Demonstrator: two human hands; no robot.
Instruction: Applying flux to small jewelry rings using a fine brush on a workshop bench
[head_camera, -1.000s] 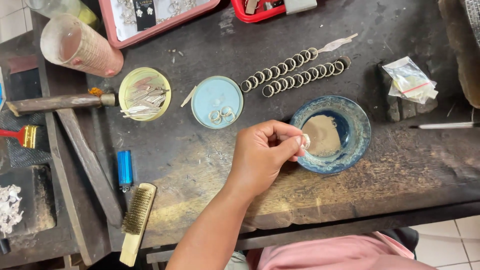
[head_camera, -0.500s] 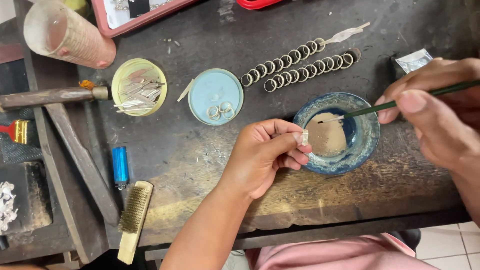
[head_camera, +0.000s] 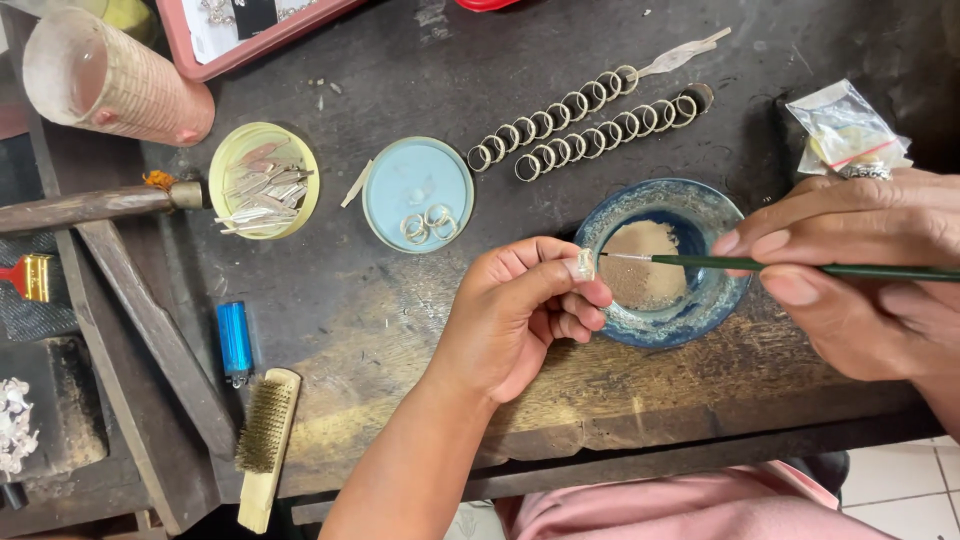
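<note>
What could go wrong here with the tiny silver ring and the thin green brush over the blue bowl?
The small silver ring is pinched only at the fingertips of the left hand, so it might slip and drop into the blue ceramic bowl. The thin green-handled brush in the right hand could smear the brownish paste onto fingers.

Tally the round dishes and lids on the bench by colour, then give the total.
Blue glazed bowl, holding tan powder: 1
Light blue lid, holding small rings: 1
Yellow-green lid, holding metal strips: 1
Total: 3
The left hand and the right hand, which holds a green brush, meet at the blue bowl's rim.
</note>
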